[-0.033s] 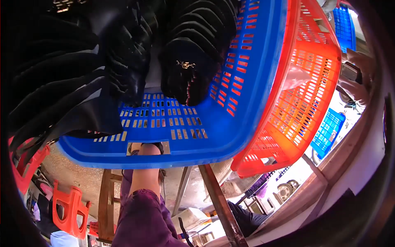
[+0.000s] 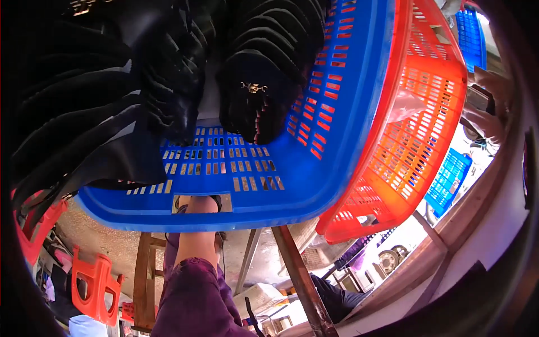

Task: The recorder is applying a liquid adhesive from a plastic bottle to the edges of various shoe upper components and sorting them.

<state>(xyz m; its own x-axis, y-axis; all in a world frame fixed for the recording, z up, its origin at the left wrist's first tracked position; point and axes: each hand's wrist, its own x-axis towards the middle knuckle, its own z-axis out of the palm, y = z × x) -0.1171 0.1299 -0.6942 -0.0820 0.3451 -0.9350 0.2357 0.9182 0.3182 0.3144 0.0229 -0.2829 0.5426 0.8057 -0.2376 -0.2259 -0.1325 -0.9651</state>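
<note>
Neither my left hand nor my right hand shows in the head view. A blue plastic basket (image 2: 269,216) with slotted walls fills the upper middle. Inside it, nested stacks of glossy black curved pieces, which look like shoe uppers (image 2: 264,67), lie close together. The front one of the right-hand stack carries a gold-coloured metal ornament (image 2: 254,87). More black pieces (image 2: 120,151) fan out at the left and hang over the basket's rim. The upper left is too dark to tell one piece from another.
Orange-red baskets (image 2: 415,129) stand against the blue one's right side. Below are a leg in purple trousers (image 2: 193,297), wooden legs (image 2: 300,275) and a red stool (image 2: 95,286). At far right, skin-coloured hand-like shapes (image 2: 485,121) flank a dark object; whose is unclear. Another blue basket (image 2: 447,180) lies beyond.
</note>
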